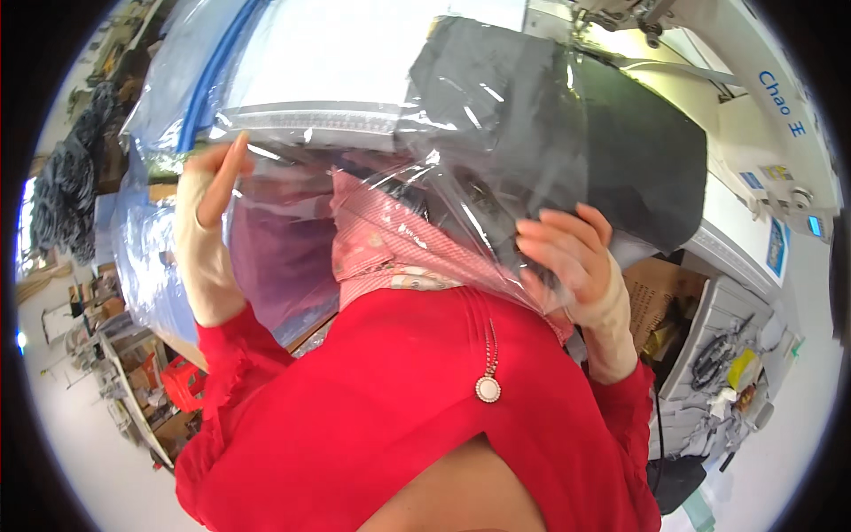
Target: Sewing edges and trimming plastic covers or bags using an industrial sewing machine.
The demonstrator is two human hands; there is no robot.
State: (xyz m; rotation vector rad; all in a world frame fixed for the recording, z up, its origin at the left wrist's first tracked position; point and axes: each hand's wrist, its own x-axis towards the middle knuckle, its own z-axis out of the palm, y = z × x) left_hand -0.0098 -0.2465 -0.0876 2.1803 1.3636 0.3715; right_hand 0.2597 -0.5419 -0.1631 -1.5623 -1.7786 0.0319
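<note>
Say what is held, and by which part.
A clear plastic sheet, apparently held toward its left by the left hand; the right hand is at its lower right, grip unclear.

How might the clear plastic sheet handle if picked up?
The clear plastic sheet is probably floppy, judging by its creases and folds; likely light, since it looks thin and see-through; and possibly slippery, given its glossy highlights.

Clear plastic [432,160] cropped at top, white sewing machine [780,89] cut off above, its small display [815,224] unreadable
</note>
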